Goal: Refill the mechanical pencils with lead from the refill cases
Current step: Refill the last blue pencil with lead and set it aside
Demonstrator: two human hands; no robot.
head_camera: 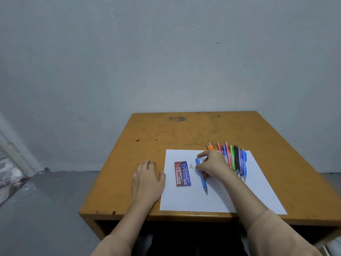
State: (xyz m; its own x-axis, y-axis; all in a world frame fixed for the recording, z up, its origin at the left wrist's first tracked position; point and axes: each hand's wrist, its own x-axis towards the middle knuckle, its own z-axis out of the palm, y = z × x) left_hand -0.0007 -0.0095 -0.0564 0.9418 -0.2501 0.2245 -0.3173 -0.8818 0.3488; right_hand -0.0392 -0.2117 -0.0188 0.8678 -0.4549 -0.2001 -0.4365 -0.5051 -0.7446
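Bare wood runs to the counter's [184, 130] far edge. The right hand's [212, 166] grip holds a blue pencil [203, 183]; the left hand [147, 179] lies flat.

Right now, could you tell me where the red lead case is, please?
Head view: the red case lies on the paper, left side, between the left hand and the blue case.
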